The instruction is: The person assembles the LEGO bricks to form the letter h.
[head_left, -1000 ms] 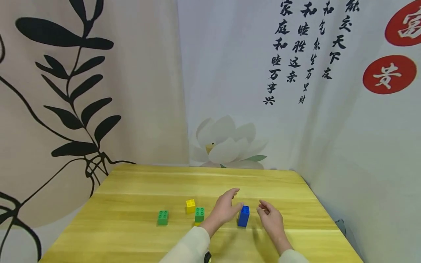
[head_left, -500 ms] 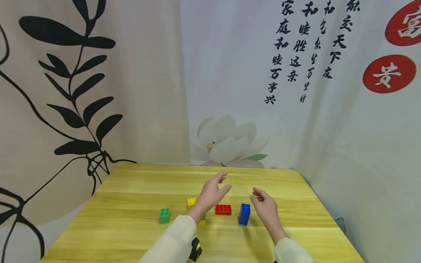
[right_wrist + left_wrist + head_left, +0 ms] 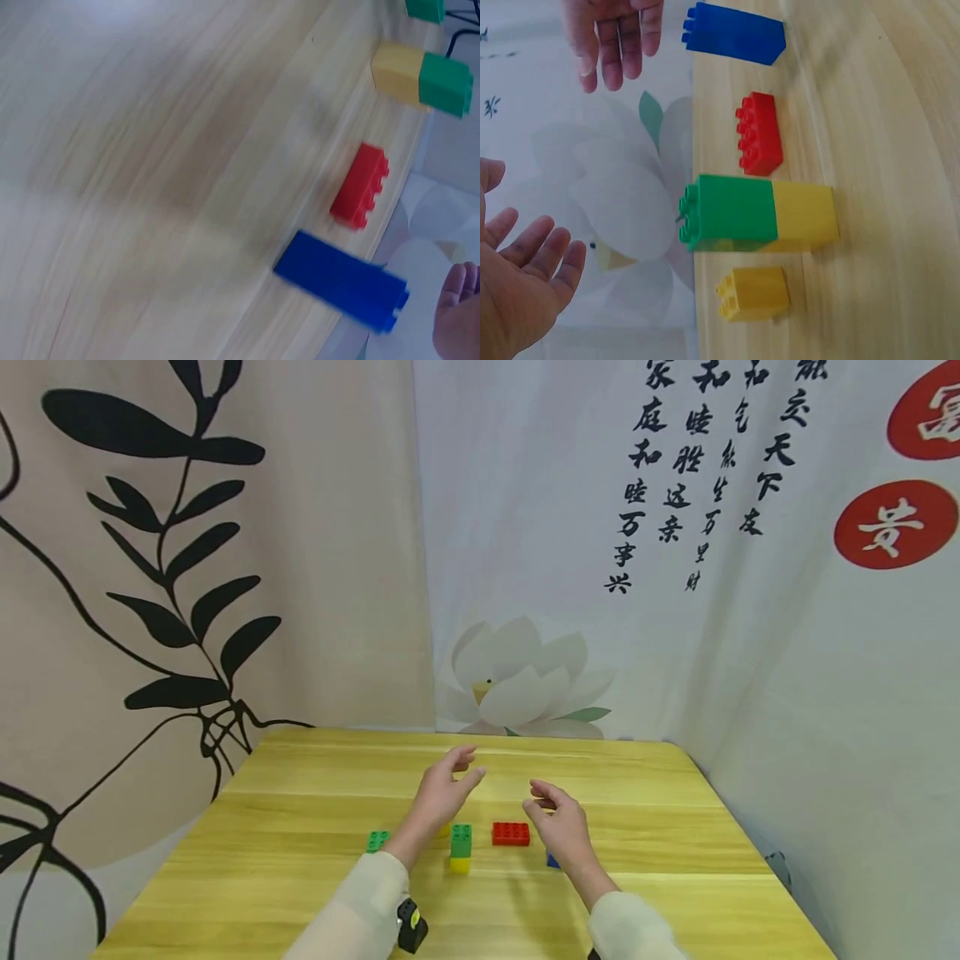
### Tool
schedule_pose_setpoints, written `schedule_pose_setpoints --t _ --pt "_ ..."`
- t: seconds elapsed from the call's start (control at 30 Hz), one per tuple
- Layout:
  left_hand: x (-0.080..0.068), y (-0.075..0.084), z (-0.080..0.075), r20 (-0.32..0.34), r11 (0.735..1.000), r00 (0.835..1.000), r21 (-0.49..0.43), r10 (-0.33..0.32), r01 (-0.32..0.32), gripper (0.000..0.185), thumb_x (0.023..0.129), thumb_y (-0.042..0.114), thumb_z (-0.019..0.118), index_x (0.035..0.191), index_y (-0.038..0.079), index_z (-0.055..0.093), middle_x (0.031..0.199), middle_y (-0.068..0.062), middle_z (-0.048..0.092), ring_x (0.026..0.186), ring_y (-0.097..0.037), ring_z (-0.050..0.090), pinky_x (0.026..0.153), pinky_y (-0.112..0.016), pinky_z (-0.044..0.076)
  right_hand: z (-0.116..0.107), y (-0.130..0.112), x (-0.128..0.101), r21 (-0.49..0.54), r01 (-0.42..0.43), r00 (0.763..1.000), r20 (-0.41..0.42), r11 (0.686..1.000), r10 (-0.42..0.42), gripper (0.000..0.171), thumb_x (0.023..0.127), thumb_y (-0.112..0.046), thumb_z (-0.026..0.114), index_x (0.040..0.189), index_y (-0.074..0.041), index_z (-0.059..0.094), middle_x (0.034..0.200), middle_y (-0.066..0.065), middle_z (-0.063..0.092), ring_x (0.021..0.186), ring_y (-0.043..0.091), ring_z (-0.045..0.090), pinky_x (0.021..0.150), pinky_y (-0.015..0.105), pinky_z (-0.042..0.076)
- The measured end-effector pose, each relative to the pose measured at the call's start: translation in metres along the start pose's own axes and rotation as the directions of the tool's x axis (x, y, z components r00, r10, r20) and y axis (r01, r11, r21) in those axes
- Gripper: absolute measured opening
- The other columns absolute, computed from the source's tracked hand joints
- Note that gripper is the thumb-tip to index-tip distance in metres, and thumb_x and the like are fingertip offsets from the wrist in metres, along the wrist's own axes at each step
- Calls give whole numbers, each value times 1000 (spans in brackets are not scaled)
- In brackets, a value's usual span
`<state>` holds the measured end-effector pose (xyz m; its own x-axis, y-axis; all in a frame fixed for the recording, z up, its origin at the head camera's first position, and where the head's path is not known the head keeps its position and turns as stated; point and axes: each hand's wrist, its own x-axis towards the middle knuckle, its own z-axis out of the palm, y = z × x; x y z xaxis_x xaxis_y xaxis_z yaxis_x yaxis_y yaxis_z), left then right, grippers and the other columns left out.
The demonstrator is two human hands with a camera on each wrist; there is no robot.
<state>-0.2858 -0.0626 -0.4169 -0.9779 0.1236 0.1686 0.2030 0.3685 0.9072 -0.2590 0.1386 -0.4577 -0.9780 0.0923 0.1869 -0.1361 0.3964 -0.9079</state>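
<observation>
Right now both hands hover empty above the middle of the counter (image 3: 300, 893), so the work looks to be between grasps: nothing is held and no brick is touched. Nearest the front edge, the green-on-yellow stack (image 3: 460, 847) stands upright, green brick on top of yellow. The blue brick (image 3: 552, 860) stands a little to its right, mostly hidden in the head view behind the right hand (image 3: 561, 831) but plain in the left wrist view. Just behind these lies the red brick (image 3: 511, 833), flat on the counter, between the stack and the blue brick and apart from both. A single green brick (image 3: 377, 841) sits further toward the left edge. Behind the stack, the left wrist view shows a loose yellow brick (image 3: 754, 293), which the left hand (image 3: 442, 789) covers from the head camera. The left hand's fingers are spread and relaxed; the right hand's fingers hang loosely curled with nothing between them. The red brick lies between the two hands; any next move, as I judge it, calls for lowering a hand and pinching a brick by its sides without knocking the stack.
</observation>
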Motion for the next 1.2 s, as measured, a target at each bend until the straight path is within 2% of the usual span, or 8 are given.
schedule_pose_setpoints --t 0.2,0.47,0.57,0.87,1.2 --pt "-7 -13 -11 -24 999 999 -12 -31 31 49 98 37 60 142 18 51 140 -9 56 129 -29 51 106 -49 46 19 3 -6 -21 -8 999 37 1000 9 42 94 -19 65 133 -9 59 131 10 61 116 25 58 93 36 55" --pt "-22 -35 -22 -18 998 998 -26 -62 62 50 98 36 59 142 14 50 139 -12 57 127 -31 52 105 -50 46 41 12 -9 -85 -56 998 14 995 58 47 91 -21 70 135 -9 58 137 11 59 125 31 55 100 46 51" --pt "-29 -41 -22 -4 996 997 -22 -81 81 52 97 39 59 142 14 50 139 -12 57 128 -32 53 104 -50 47 47 15 -9 -89 -79 997 0 993 79 49 91 -20 70 136 -8 57 137 12 58 127 33 55 102 48 49" --pt "-47 -59 -19 15 994 994 -2 -111 111 54 96 43 60 140 14 51 137 -12 58 126 -31 54 101 -50 49 57 26 -13 -69 -119 993 -4 991 119 53 91 -16 69 140 -6 53 138 17 56 118 34 59 95 45 55" --pt "-55 -72 -14 22 992 992 -20 -126 127 57 96 41 60 140 6 50 134 -18 59 123 -34 56 98 -50 51 61 33 -13 -76 -168 985 -55 983 164 53 89 -17 70 138 -4 54 136 21 57 120 38 58 100 49 51"
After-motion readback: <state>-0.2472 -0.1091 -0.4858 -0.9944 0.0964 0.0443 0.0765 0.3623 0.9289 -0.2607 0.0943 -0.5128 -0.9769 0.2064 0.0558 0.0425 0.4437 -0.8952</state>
